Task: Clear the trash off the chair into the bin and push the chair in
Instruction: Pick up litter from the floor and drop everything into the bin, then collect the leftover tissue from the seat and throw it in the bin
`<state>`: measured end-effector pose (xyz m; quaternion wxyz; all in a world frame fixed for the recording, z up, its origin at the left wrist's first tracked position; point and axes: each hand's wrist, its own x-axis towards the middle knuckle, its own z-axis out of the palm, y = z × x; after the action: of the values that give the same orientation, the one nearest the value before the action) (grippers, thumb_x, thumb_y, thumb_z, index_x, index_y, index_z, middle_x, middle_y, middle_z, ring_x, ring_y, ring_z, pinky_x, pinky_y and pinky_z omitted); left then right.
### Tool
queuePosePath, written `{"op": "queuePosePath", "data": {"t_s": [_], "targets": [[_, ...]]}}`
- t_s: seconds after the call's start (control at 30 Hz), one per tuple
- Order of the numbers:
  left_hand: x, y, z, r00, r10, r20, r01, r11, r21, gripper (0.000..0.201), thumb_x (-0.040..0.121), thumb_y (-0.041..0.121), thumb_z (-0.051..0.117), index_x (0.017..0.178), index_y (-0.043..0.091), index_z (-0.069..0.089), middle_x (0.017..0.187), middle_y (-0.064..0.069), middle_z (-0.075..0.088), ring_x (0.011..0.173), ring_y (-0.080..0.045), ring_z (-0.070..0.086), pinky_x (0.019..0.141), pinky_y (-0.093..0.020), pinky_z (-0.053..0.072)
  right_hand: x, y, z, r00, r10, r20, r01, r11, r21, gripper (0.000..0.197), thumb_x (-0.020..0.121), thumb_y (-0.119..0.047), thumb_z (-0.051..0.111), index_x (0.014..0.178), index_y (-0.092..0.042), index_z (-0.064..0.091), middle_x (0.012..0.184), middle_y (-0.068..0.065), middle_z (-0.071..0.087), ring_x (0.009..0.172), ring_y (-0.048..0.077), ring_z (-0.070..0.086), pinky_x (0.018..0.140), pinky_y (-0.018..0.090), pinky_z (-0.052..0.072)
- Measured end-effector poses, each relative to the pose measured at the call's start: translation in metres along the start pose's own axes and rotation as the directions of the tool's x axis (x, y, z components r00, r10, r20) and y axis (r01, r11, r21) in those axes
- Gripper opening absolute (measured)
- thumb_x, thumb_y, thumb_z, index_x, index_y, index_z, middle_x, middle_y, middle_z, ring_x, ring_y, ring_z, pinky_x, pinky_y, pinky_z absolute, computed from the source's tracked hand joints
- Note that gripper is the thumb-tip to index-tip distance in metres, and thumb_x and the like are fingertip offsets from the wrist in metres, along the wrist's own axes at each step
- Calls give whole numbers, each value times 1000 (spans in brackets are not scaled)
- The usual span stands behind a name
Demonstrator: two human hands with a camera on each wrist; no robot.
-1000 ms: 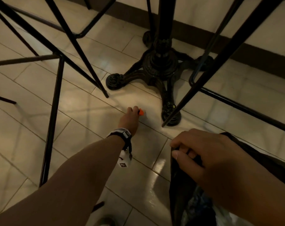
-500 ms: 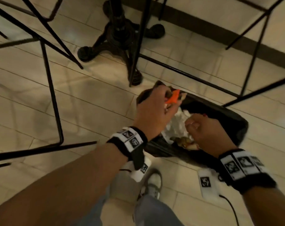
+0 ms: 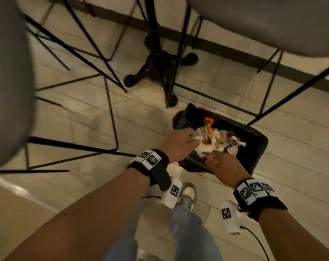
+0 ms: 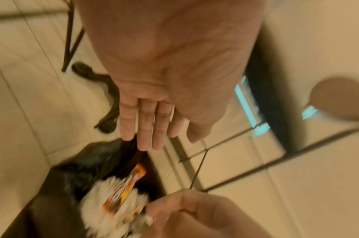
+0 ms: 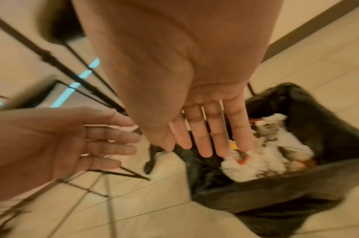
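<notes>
A black bin bag (image 3: 257,147) stands open on the tiled floor, filled with white crumpled tissues (image 3: 233,149) and wrappers. An orange wrapper (image 3: 208,129) lies on top of the heap, free of both hands. My left hand (image 3: 193,137) hovers at the bag's left rim; in the left wrist view its fingers (image 4: 146,138) are straight and hold nothing. My right hand (image 3: 214,157) is at the near rim; the right wrist view shows its fingers (image 5: 207,145) straight above the tissues (image 5: 266,154). Grey chair seats (image 3: 9,81) (image 3: 263,21) appear blurred at the left and upper right.
A black cast table base (image 3: 160,68) stands just beyond the bag. Thin black chair legs (image 3: 111,113) cross the floor at left, and another leg (image 3: 291,95) slants down beside the bag's right side. My shoe (image 3: 187,194) is below the bag.
My left hand picked the orange wrapper off the floor by the table base, carried it to the bag and let it go. My head has risen, so the chair seats have come into view.
</notes>
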<state>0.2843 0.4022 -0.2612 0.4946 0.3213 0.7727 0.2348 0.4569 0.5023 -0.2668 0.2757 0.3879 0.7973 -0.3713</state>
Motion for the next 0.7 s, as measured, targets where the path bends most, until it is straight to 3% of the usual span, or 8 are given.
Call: {"op": "queuePosePath", "data": {"t_s": [0.13,0.23,0.37,0.43,0.5,0.57,0.63,0.7], "targets": [[-138,41,-124,942,45,-333,-100,984,-149,30,100,36,58,128,26,60,108,5,69,97,-8,64,83,-20,52,-67,-141,-51,978,-202,-58,204,979,28,10,101,-23,57,98,-25,66,83,-2,64,80,23,62,70,32,43],[-243,42,-215,785,89,-613,-177,981,-83,27,100,35,60,126,27,62,102,10,69,98,-2,63,84,-13,49,-113,-257,-79,911,-391,-132,401,914,58,13,100,-28,59,106,-23,69,92,-3,73,85,17,69,79,38,54],[-347,-18,-302,515,-29,-857,-24,999,-49,30,94,38,64,121,25,63,108,7,67,101,-11,63,91,-36,53,-149,-401,-75,803,-579,-143,586,810,16,15,97,-32,62,111,-28,67,95,-9,69,84,4,65,74,28,55],[-373,-62,-329,446,-146,-883,172,982,-76,45,87,44,68,126,24,58,117,1,64,109,-20,60,97,-43,50,-152,-462,-57,762,-632,-143,634,773,-37,28,95,-34,65,121,-25,65,108,-3,69,95,12,66,85,36,57],[-378,-102,-345,486,-231,-843,324,943,-72,74,78,61,68,137,20,51,132,-8,58,121,-28,55,103,-45,46,-141,-513,-36,750,-642,-161,632,767,-115,47,91,-38,68,134,-24,58,125,5,64,113,22,62,97,42,53],[-368,-128,-353,612,-222,-760,373,927,29,91,74,73,63,148,24,40,145,-9,49,130,-31,48,107,-47,43,-121,-555,-19,784,-592,-188,563,805,-189,65,88,-45,69,146,-25,47,137,10,55,126,31,54,106,47,47],[-353,-144,-353,745,-153,-649,348,920,183,84,81,71,57,153,37,31,148,-6,41,131,-28,42,107,-43,42,-98,-590,-6,832,-509,-220,462,856,-232,83,84,-51,69,155,-29,32,149,14,46,134,37,46,112,52,43],[-343,-151,-349,826,-61,-561,277,910,309,60,92,56,54,147,38,41,143,-4,43,126,-25,40,102,-35,40,-76,-617,3,883,-407,-233,368,909,-195,98,78,-56,70,159,-34,19,160,18,34,144,42,35,116,57,37]]}}
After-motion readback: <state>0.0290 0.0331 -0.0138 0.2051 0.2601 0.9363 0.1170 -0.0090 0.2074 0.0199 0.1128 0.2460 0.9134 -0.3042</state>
